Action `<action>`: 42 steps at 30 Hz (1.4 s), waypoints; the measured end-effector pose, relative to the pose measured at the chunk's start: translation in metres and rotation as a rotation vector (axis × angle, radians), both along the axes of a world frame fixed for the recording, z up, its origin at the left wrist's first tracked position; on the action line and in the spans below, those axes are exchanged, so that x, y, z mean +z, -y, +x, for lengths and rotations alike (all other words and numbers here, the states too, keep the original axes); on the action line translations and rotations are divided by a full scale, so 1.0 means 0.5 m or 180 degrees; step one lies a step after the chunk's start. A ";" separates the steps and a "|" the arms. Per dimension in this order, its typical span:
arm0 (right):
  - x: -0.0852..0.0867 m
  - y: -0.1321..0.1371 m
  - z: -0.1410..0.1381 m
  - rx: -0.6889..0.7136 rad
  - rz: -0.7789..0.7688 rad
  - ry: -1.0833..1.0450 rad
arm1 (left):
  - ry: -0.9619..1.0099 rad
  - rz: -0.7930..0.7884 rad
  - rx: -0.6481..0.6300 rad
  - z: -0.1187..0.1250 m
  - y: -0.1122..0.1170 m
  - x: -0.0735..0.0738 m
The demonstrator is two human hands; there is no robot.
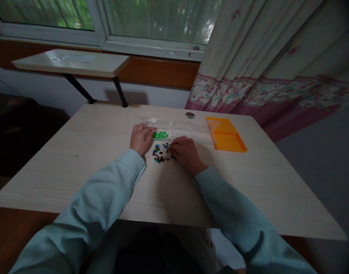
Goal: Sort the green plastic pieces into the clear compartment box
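Note:
My left hand [140,139] is curled against the left end of a clear plastic compartment box [182,125], its fingers closed on the edge. Small bright green pieces [160,135] fill a front-left compartment beside that hand. In front of the box lies a loose scatter of small dark brown, blue and green pieces [160,153], which look like toy bricks. Over the right side of this scatter is my right hand [186,153], its fingertips pinched together among the pieces. Whatever the pinch holds is too small to make out.
An orange tray-like lid [230,139] lies right of the box, partly behind its clear end. A round hole [190,115] is near the back edge of the pale wooden table [248,190]. A raised white shelf [74,62] stands at the back left; a curtain [248,64] hangs behind.

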State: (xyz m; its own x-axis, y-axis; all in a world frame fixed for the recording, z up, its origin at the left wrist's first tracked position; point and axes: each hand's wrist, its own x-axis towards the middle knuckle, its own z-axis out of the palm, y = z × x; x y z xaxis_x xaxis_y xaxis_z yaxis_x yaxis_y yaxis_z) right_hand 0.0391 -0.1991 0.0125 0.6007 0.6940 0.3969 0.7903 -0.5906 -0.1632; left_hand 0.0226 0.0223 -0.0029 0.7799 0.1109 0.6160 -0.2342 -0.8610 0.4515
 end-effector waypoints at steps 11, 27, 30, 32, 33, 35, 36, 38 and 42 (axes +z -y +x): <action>0.007 0.009 0.004 -0.0155 0.0875 0.0492 | -0.0047 0.0203 -0.1139 -0.028 0.042 0.024; 0.019 0.004 -0.017 -0.0139 0.0657 0.0374 | -0.0201 -0.0016 -0.1258 -0.033 0.053 0.030; 0.018 0.004 -0.015 -0.0133 0.0671 0.0397 | -0.0139 -0.0040 -0.1037 -0.030 0.049 0.028; 0.017 0.003 -0.015 -0.0103 0.0717 0.0380 | -0.0049 -0.0055 -0.0785 -0.026 0.042 0.025; 0.016 0.003 -0.015 -0.0087 0.0734 0.0358 | 0.0008 -0.0063 -0.0642 -0.023 0.037 0.023; 0.014 0.001 -0.015 -0.0054 0.0733 0.0304 | 0.0093 -0.0071 -0.0365 -0.018 0.026 0.020; 0.013 0.001 -0.014 -0.0048 0.0719 0.0282 | 0.0115 -0.0077 -0.0229 -0.016 0.021 0.019; 0.010 0.003 -0.009 -0.0015 0.0665 0.0253 | 0.0125 -0.0093 0.0010 -0.012 0.011 0.017; 0.007 0.023 0.015 0.0366 0.0261 0.0071 | 0.0119 -0.0123 0.0244 -0.006 -0.001 0.010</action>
State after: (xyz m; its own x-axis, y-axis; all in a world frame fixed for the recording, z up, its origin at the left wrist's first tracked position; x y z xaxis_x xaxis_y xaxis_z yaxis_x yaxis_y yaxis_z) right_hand 0.0464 -0.2105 0.0161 0.5095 0.7224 0.4675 0.8559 -0.4815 -0.1888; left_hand 0.0198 0.0228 0.0023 0.7448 0.1937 0.6386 -0.1856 -0.8591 0.4770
